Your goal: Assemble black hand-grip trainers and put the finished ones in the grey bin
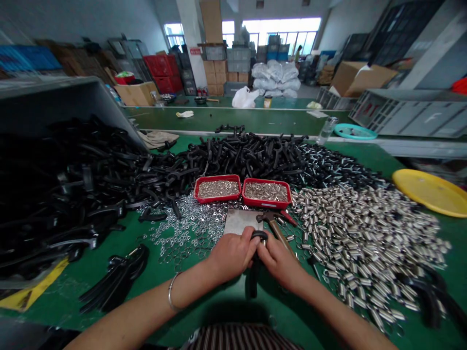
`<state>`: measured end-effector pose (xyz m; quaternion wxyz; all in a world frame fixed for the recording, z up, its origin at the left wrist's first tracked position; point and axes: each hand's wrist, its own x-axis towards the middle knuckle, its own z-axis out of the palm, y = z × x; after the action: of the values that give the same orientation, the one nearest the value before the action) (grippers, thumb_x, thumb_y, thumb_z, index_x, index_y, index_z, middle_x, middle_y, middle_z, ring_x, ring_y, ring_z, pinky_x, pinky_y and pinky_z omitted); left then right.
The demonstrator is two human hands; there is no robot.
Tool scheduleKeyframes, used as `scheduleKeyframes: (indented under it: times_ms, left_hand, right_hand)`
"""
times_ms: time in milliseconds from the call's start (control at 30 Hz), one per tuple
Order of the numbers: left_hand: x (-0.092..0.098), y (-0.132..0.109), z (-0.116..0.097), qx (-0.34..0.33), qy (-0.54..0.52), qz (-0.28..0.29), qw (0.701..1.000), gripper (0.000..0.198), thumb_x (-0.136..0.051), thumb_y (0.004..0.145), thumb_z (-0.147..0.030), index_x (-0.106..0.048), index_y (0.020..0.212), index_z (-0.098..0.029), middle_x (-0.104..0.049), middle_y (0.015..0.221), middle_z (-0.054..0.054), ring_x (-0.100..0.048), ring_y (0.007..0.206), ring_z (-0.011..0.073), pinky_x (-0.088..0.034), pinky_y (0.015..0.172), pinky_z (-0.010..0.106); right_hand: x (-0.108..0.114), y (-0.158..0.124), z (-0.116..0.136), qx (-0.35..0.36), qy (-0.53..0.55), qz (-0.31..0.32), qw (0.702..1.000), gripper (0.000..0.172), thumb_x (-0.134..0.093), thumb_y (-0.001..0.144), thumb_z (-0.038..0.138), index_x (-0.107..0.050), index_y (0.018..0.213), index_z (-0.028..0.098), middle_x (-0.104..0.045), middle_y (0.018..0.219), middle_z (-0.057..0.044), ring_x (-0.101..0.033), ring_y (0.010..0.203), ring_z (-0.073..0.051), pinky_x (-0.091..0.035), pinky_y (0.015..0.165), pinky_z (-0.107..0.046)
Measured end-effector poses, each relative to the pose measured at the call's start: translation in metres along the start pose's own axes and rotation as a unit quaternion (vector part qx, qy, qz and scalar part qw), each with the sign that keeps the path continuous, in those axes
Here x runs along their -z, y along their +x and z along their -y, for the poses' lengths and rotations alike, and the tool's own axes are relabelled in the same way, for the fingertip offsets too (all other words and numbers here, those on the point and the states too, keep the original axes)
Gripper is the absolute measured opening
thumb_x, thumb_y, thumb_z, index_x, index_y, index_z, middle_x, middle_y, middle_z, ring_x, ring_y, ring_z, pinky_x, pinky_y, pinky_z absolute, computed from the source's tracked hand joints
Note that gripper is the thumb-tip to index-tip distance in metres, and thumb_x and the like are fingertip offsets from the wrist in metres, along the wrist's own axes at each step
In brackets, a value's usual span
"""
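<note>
Both hands meet at the table's front centre around one black plastic handle part point(254, 272). My left hand point(233, 253) is closed on its upper end, thumb and fingers wrapped round it. My right hand point(279, 260) pinches the same end from the right; whether a small piece sits in its fingertips I cannot make out. Just beyond the hands lies a small grey metal plate point(239, 221), with a hammer point(274, 224) resting to its right. Two red trays point(218, 188) point(266, 191) of small metal pieces stand behind the plate.
A large heap of black plastic parts point(91, 184) fills the left and back. Silver washers point(189, 228) spread left of the plate, silver springs point(365, 233) to the right. A yellow dish point(430, 192) sits far right. Grey crates point(412, 114) and cardboard boxes stand behind.
</note>
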<state>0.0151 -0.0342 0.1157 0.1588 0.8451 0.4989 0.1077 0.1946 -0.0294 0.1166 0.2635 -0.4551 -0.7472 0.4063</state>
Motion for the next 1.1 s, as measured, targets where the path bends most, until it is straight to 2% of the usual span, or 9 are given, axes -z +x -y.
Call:
scheduleKeyframes:
  times_ms: [200, 333, 500, 600, 700, 800, 900, 1000, 1100]
  left_hand:
    - [-0.008, 0.036, 0.032, 0.095, 0.004, 0.006, 0.995, 0.042, -0.025, 0.104, -0.042, -0.055, 0.121, -0.018, -0.071, 0.087, 0.011, -0.071, 0.082, 0.0272, -0.05, 0.07, 0.033]
    - [0.0, 0.058, 0.057, 0.078, 0.055, 0.01, 0.995, 0.038, -0.038, 0.101, -0.045, -0.065, 0.108, -0.02, -0.071, 0.09, 0.011, -0.07, 0.084, 0.0277, -0.049, 0.076, 0.035]
    - [0.02, 0.064, 0.055, 0.022, 0.096, -0.069, 0.993, 0.033, -0.042, 0.101, -0.036, -0.067, 0.101, -0.015, -0.069, 0.1, 0.013, -0.066, 0.095, 0.0259, -0.048, 0.086, 0.035]
    - [0.015, 0.046, 0.044, 0.015, 0.063, -0.092, 0.994, 0.032, -0.039, 0.102, -0.032, -0.067, 0.104, -0.016, -0.07, 0.103, 0.011, -0.065, 0.095, 0.0245, -0.049, 0.085, 0.035]
    - [-0.013, 0.006, 0.026, -0.011, 0.002, -0.057, 0.998, 0.032, -0.039, 0.102, -0.033, -0.067, 0.106, -0.018, -0.07, 0.103, 0.01, -0.065, 0.094, 0.0235, -0.05, 0.086, 0.036]
    - [-0.051, -0.046, -0.003, -0.037, -0.064, -0.02, 0.997, 0.032, -0.038, 0.103, -0.033, -0.066, 0.109, -0.019, -0.07, 0.103, 0.009, -0.064, 0.096, 0.0221, -0.05, 0.089, 0.036]
    - [-0.083, -0.085, -0.036, -0.094, -0.093, 0.012, 0.991, 0.026, -0.045, 0.101, -0.034, -0.064, 0.114, -0.022, -0.068, 0.105, 0.007, -0.062, 0.1, 0.0212, -0.049, 0.09, 0.035]
    - [-0.102, -0.089, -0.058, -0.147, -0.05, 0.033, 0.987, 0.021, -0.058, 0.095, -0.036, -0.064, 0.111, -0.024, -0.063, 0.109, 0.007, -0.058, 0.103, 0.023, -0.049, 0.088, 0.035]
    - [-0.106, -0.068, -0.059, -0.081, 0.003, 0.009, 0.997, 0.013, -0.057, 0.096, -0.028, -0.064, 0.103, -0.02, -0.061, 0.105, 0.007, -0.058, 0.1, 0.0233, -0.05, 0.087, 0.036]
  right_hand:
    - [0.015, 0.018, -0.023, -0.02, -0.11, 0.006, 0.994, 0.033, -0.051, 0.097, 0.041, -0.06, 0.117, 0.015, -0.07, 0.106, -0.015, -0.065, 0.098, -0.027, -0.047, 0.085, -0.037]
    - [0.039, 0.015, -0.052, 0.002, -0.085, -0.046, 0.995, 0.03, -0.056, 0.094, 0.033, -0.065, 0.119, 0.02, -0.071, 0.114, -0.011, -0.065, 0.104, -0.024, -0.047, 0.093, -0.038]
    - [0.07, 0.009, -0.085, -0.027, -0.082, -0.11, 0.99, 0.022, -0.052, 0.092, 0.032, -0.07, 0.1, 0.021, -0.073, 0.105, -0.008, -0.066, 0.097, -0.023, -0.048, 0.089, -0.038]
    - [0.087, -0.009, -0.101, -0.025, -0.142, -0.138, 0.98, 0.018, -0.054, 0.091, 0.03, -0.069, 0.095, 0.021, -0.072, 0.099, -0.006, -0.065, 0.091, -0.022, -0.047, 0.085, -0.037]
    - [0.096, -0.042, -0.113, -0.027, -0.213, -0.117, 0.97, 0.014, -0.058, 0.089, 0.028, -0.069, 0.087, 0.021, -0.069, 0.09, -0.007, -0.062, 0.087, -0.023, -0.045, 0.082, -0.036]
    - [0.089, -0.076, -0.115, -0.05, -0.245, -0.063, 0.966, 0.014, -0.058, 0.09, 0.028, -0.069, 0.085, 0.022, -0.068, 0.088, -0.007, -0.062, 0.086, -0.022, -0.044, 0.078, -0.033]
    - [0.071, -0.089, -0.106, -0.089, -0.301, -0.025, 0.949, 0.016, -0.055, 0.093, 0.029, -0.07, 0.091, 0.022, -0.069, 0.094, -0.007, -0.062, 0.09, -0.021, -0.044, 0.077, -0.029]
    - [0.054, -0.08, -0.094, -0.154, -0.376, -0.034, 0.913, 0.018, -0.053, 0.094, 0.029, -0.069, 0.097, 0.021, -0.069, 0.102, -0.009, -0.062, 0.096, -0.021, -0.043, 0.075, -0.027]
    - [0.044, -0.066, -0.086, -0.184, -0.41, -0.043, 0.892, 0.021, -0.052, 0.093, 0.028, -0.069, 0.098, 0.017, -0.068, 0.104, -0.014, -0.063, 0.098, -0.026, -0.043, 0.074, -0.029]
